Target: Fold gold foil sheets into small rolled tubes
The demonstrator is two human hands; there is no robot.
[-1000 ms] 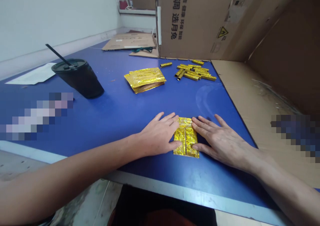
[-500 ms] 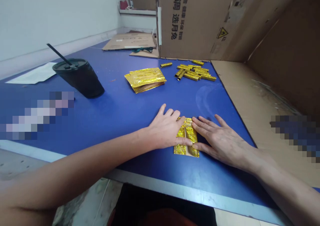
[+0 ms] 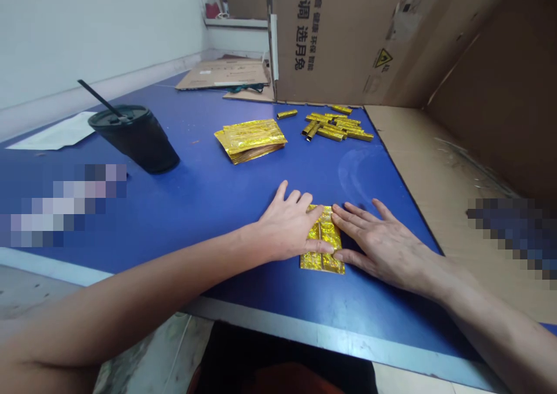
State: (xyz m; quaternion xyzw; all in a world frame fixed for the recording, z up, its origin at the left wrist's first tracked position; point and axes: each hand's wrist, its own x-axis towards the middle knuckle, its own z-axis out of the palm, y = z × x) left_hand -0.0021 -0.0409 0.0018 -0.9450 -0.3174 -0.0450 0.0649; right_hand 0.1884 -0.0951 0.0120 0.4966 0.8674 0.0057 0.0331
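Note:
A shiny gold foil sheet lies on the blue table close to its front edge, with both side flaps folded inward toward a narrow seam. My left hand rests over its left side, thumb stretched across the foil and fingers apart. From the right, my right hand lies almost flat, its fingertips and thumb touching the foil's right edge. Neither hand grips anything. Part of the foil is hidden under my left hand.
Behind my hands sits a stack of flat gold foil sheets. A pile of narrow folded gold pieces lies farther right, near a large cardboard box. At left stands a dark cup with a straw, beside a white sheet.
The foil's right flap has been pressed flatter toward the middle, and the gap between the two flaps has narrowed. Both hands stay in nearly the same place.

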